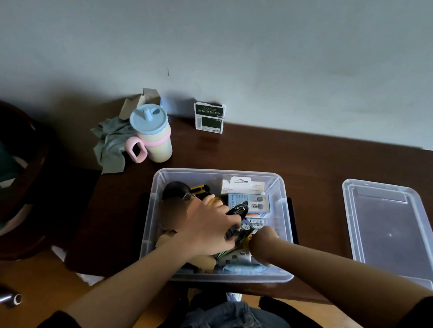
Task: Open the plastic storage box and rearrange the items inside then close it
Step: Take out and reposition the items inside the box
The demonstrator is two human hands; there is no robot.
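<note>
Head view: left hand (212, 225) grips coiled black cable (239, 211) inside clear plastic storage box (282, 221); right hand (265, 240) curls, contents unclear; cable may snag neighbouring packets.

Dim, soft light; deep shadow at left; wide-angle bending at edges.

wall (248, 35): plain grey | table (304, 152): dark wood | chair (4, 169): dark, left | floor (46, 282): orange-brown

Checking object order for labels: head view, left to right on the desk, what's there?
Grey-green cloth → pastel cup with blue lid → dark green packet standing by the wall → open storage box, both hands inside → clear lid lying flat at the far right.
</note>
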